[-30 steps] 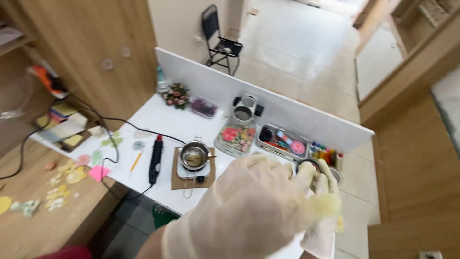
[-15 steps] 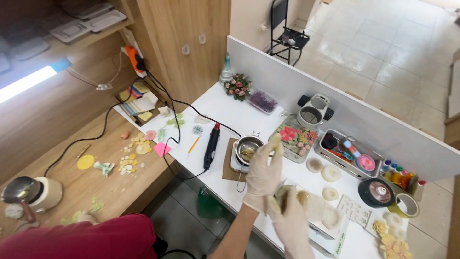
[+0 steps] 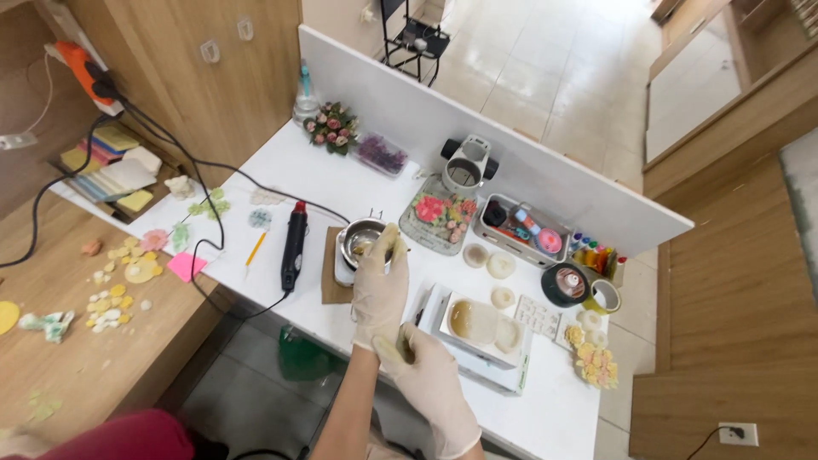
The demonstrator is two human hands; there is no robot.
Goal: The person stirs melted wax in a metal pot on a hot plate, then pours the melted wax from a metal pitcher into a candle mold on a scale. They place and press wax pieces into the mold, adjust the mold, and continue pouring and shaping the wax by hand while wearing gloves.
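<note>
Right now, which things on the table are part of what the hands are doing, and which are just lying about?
In use:
left hand, gloved, fingers up by the small metal pot
right hand, gloved, pulling at the left glove's cuff

Lying about:
black heat tool
flower tray
white scale
tape rolls
pink sticky note

Bare tabletop behind metal pot; black heat tool blocks left.
</note>
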